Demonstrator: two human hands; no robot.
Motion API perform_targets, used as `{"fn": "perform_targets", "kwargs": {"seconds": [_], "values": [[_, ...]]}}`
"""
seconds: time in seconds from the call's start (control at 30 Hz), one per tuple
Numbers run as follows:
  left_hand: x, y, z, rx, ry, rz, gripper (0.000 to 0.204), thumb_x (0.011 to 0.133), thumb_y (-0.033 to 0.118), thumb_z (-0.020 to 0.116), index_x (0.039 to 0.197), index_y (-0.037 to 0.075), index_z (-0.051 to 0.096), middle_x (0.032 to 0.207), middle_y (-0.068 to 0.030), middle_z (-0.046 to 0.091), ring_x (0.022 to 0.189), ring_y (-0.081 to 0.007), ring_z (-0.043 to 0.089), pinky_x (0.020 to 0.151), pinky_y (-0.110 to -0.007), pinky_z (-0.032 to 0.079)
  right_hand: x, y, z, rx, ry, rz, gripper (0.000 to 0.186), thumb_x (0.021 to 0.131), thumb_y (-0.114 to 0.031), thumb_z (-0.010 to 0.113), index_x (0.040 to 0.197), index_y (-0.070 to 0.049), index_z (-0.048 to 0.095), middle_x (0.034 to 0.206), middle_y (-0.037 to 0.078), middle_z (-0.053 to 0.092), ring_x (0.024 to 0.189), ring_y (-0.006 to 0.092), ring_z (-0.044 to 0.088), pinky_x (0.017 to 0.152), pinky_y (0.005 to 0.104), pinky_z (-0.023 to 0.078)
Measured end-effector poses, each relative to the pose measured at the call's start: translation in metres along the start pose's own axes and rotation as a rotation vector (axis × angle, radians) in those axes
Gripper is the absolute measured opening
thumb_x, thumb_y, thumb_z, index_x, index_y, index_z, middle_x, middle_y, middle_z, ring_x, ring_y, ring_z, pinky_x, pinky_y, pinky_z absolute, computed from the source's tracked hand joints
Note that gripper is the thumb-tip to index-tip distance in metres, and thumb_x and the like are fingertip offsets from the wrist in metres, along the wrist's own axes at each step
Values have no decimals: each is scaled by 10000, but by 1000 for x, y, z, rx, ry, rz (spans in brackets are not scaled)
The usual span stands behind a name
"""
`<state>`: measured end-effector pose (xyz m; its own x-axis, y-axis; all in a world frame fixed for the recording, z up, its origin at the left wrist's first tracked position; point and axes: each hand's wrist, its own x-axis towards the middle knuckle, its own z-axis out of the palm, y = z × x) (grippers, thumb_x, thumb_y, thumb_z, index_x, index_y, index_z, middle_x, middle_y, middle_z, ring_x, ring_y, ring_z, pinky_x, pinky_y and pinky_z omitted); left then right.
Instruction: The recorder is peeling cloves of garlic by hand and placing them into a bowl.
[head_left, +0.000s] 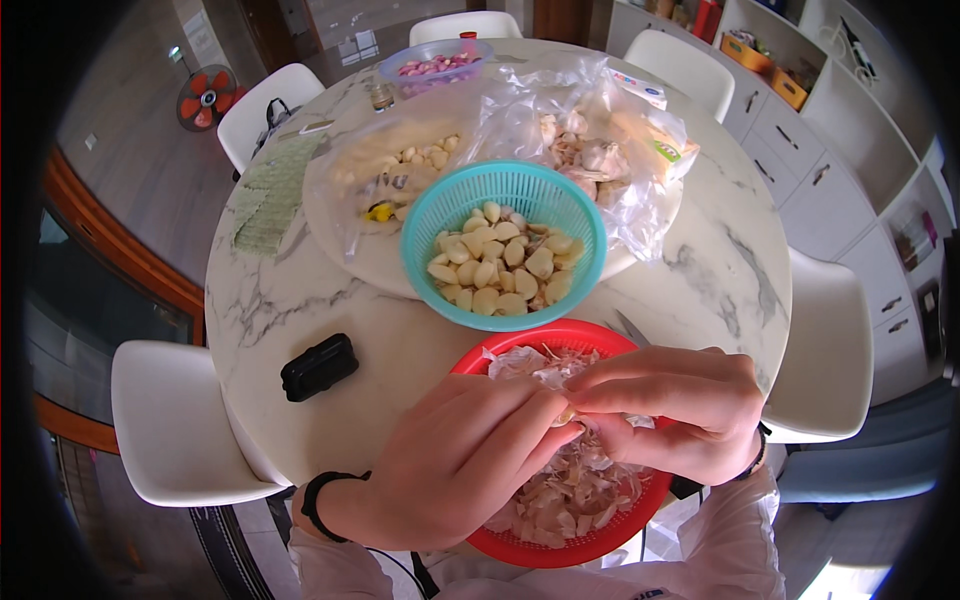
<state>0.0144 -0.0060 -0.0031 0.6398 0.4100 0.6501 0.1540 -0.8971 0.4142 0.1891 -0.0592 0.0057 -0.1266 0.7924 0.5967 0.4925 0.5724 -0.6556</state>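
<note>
My left hand [460, 455] and my right hand [680, 405] meet over a red basket [575, 552]. Their fingertips pinch a small garlic clove [567, 415], mostly covered by the fingers. Beneath them the basket holds a heap of papery garlic skins [575, 500]. Just beyond, a turquoise basket [421, 250] contains many peeled garlic cloves [510, 262]. Behind that, whole garlic bulbs [600, 157] lie in a clear plastic bag [510, 105], and more pale cloves [430, 155] are in a bag to its left.
On the round marble table [270, 330], a black case [320, 367] lies at left and a green cloth [272, 195] farther back. A clear tub [470, 52] of purple-pink pieces and a small jar [382, 97] stand at the far side. White chairs [180, 425] surround the table.
</note>
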Motion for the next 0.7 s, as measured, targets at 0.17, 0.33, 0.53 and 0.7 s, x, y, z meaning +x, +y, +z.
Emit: {"fn": "perform_targets", "kwargs": {"seconds": [0.17,0.33,0.53,0.7], "values": [[-2,-3,4,60,26,31,280,615,0,699,875,-6,595,814,-90,573,662,-213,563,541,-284,456,-1,1,2,-48,0,0,170,612,64,661,762,-17,654,751,102,647,648,186,642,559,247,521],[-2,-2,4,40,25,9,272,609,12,708,859,-2,601,785,-80,576,635,-201,561,517,-271,450,-4,1,2,-87,-33,-1,134,641,60,639,758,-4,630,742,102,645,631,190,640,543,249,519],[-1,-1,7,1,18,-11,269,611,23,716,852,0,599,783,-80,577,627,-192,560,507,-262,446,-4,6,-2,-135,-108,-126,176,714,16,630,867,43,548,723,113,591,563,213,592,469,285,491],[-2,0,4,-65,10,-54,261,631,27,717,861,-4,598,793,-85,586,642,-186,578,528,-259,465,-5,5,-5,-125,-125,-60,176,711,19,626,868,40,550,701,95,584,542,193,582,461,269,481]]}}
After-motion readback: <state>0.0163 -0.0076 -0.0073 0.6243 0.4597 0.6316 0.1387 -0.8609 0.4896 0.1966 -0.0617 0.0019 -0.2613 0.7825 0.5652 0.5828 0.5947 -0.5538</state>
